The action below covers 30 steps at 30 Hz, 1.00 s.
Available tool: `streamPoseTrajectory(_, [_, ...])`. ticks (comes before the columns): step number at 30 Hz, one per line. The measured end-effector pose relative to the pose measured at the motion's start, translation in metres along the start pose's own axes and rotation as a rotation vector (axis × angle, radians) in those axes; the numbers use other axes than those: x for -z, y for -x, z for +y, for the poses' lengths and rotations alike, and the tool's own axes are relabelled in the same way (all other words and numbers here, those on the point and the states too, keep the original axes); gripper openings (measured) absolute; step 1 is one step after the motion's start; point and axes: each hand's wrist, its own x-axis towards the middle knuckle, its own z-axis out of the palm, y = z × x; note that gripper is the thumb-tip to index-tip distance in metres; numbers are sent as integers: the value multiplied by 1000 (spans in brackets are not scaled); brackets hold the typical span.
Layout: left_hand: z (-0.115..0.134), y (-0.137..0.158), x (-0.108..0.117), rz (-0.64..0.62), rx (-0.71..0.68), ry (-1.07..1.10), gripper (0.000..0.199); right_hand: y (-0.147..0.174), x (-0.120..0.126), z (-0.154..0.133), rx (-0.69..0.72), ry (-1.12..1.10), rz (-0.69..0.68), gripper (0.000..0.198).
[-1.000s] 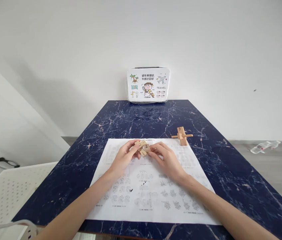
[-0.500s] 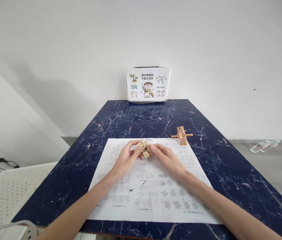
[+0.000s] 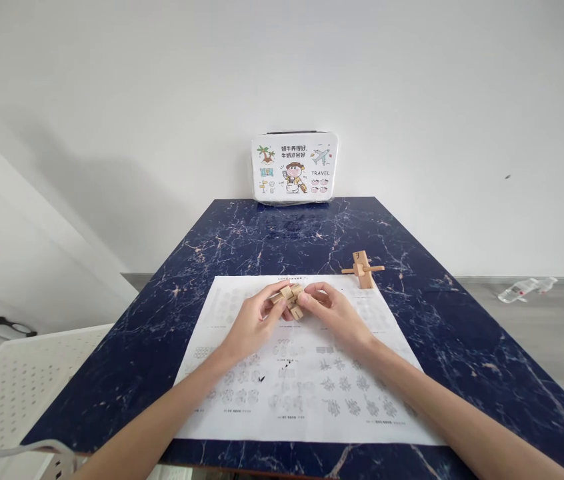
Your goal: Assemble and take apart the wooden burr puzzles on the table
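A small wooden interlocking puzzle [image 3: 292, 294] of crossed blocks is held up between both hands over the printed sheet. My left hand [image 3: 255, 320] grips it from the left, thumb on the near side and fingers behind. On its right side, my right hand [image 3: 331, 310] pinches it with the thumb and fingers. The fingertips behind the blocks are partly hidden. Beneath the hands lies the white instruction sheet [image 3: 257, 423], covered in small grey diagrams. Beyond the right hand, a second wooden puzzle [image 3: 361, 269], a block crossed by a thin rod, rests at the sheet's upper right corner.
The dark blue marbled table [image 3: 172, 300] reaches back to the wall. At its far edge a white cartoon-printed case [image 3: 294, 167] leans upright. A clear plastic bottle [image 3: 519, 290] lies on the floor at right. A white perforated surface [image 3: 27, 373] and a cable [image 3: 17, 452] are at left.
The held puzzle has turned slightly between the fingers, showing its blocks at a different angle. My right hand's fingers have shifted and curl more above it.
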Motion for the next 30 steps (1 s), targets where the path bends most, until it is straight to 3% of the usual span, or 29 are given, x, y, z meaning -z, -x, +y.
streamPoseTrajectory(6, [-1, -1, 3, -7, 0, 40, 45, 1, 0, -5, -27, -5, -23, 48])
streamPoseTrajectory(14, [2, -1, 5, -64, -37, 37, 42, 0, -1, -1, 51, -76, -69, 40])
streamPoseTrajectory(20, [0, 1, -1, -59, -93, -125, 47, 0, -4, 4, -52, -212, -74, 49])
streamPoseTrajectory(23, [-2, 2, -2, -53, -161, -260, 63, 1, -5, 4, -118, -249, -57, 50])
streamPoseTrajectory(25, [-3, 3, -1, -29, -180, -342, 72, 2, -6, 4, -131, -267, -65, 50])
streamPoseTrajectory(30, [-7, 5, 3, -62, -173, -430, 67, 4, -8, 4, -91, -218, -129, 53])
